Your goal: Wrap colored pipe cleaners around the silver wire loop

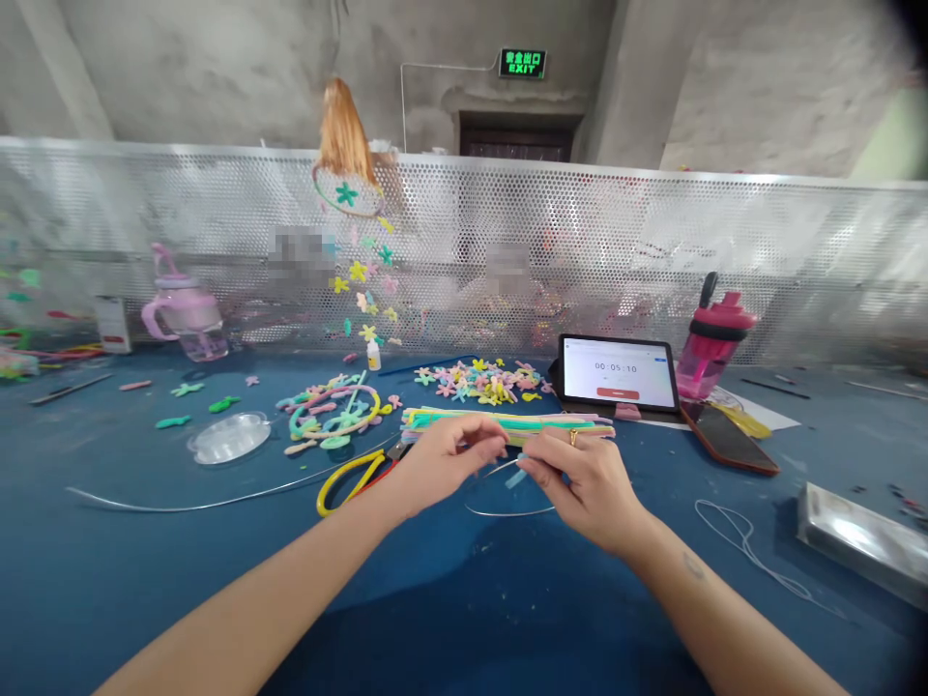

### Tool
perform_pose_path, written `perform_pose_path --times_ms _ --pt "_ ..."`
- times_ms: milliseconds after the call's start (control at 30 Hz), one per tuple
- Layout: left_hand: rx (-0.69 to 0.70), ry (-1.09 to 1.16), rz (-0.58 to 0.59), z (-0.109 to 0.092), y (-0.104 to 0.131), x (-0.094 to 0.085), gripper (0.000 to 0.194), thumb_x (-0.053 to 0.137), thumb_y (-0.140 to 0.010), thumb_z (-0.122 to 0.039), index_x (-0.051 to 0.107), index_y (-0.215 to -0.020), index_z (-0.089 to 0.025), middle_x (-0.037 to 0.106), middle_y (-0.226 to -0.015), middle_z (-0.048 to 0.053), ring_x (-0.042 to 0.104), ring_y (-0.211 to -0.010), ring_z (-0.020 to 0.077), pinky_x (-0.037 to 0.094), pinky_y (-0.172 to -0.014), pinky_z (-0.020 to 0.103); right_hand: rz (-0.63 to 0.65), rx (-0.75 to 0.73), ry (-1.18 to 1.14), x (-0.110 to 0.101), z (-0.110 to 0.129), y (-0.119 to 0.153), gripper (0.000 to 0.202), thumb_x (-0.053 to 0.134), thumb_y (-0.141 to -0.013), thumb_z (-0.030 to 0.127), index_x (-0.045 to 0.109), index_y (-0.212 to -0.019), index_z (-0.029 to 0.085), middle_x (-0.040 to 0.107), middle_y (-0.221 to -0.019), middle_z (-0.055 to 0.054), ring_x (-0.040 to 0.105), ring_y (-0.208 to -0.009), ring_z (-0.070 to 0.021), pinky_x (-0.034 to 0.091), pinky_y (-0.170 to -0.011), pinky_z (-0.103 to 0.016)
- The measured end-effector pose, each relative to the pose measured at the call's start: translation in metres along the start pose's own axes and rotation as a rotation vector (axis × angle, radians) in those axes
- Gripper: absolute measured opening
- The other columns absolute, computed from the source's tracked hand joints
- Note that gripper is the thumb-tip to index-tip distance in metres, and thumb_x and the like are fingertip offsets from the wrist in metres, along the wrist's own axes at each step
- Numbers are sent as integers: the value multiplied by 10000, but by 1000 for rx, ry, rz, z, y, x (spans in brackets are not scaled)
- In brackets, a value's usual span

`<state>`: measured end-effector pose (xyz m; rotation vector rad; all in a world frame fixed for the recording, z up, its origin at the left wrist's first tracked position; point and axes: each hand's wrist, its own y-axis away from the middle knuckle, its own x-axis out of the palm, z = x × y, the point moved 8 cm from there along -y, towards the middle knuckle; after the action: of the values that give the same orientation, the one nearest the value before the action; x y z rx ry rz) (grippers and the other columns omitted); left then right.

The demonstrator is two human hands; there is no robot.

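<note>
My right hand (591, 483), with a ring on one finger, pinches a thin wire (500, 468) beside a small light-blue piece (516, 478). My left hand (456, 459) faces it a short gap away, thumb and fingers curled together. What they hold, if anything, is too small to tell. Below the hands a thin wire curve (507, 514) runs along the table. Just behind them lies a bundle of pastel pipe cleaners (435, 418). Pliers with yellow and red handles (348, 478) rest by my left wrist, near a long wire (195, 507).
Pastel flower shapes (478, 379) are heaped behind the bundle. Left stand a clear dish (230, 438), a ring with pastel pieces (337, 411) and a lilac cup (185, 314). Right are a tablet (616, 372), a pink bottle (714, 343), a phone (729, 437) and a clear box (866, 541).
</note>
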<state>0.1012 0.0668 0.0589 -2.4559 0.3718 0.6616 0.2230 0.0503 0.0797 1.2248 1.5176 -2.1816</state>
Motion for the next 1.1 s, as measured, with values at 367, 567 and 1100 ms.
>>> perform_pose_path --times_ms 367,567,1100 --pt "-297 538 230 37 0 22 232 603 -802 -357 599 -751 -131 609 -586 0 570 -510 84 420 -476 178 13 -29 -51 2 5 1 280 412 -922 271 586 -721 184 547 -601 0 461 -567 -111 313 -546 -231" --pt "88 -43 -178 -22 0 -24 174 514 -863 -235 601 -741 -146 612 -687 23 551 -651 108 451 -624 251 34 48 -77 2 -1 1 282 412 -919 264 571 -701 183 506 -568 18 394 -520 -102 293 -533 -236" --pt "903 -1289 -272 -73 53 42 107 535 -828 -129 616 -880 -82 604 -735 44 541 -676 148 426 -541 270 47 191 -355 2 -11 -2 288 445 -910 320 502 -668 175 424 -584 35 360 -551 -93 293 -529 -215"
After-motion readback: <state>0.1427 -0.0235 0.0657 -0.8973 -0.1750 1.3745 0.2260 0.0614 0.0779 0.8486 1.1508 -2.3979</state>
